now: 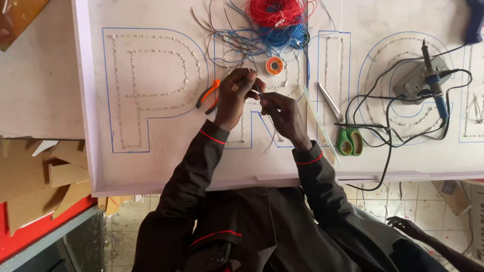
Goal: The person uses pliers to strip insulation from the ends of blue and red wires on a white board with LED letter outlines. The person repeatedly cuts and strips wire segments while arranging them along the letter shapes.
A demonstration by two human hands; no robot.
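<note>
A thin wire (258, 91) is being pinched by the left hand (237, 93) and right hand (279, 108), mid-board (151, 166). Orange pliers (209, 95) are lying beside; scissors (348, 136) nearer the near edge. Bare room is being left toward the near-left corner.

1. I am looking at a workshop where signs get made.
2. A big white board (151, 166) has large letters (146, 90) drawn on it in blue.
3. Red and blue wires (277, 20), a soldering iron (433, 80), scissors (348, 136) and pliers (209, 95) lie on it.
4. Cardboard scraps (45, 176) sit beside it.
</note>
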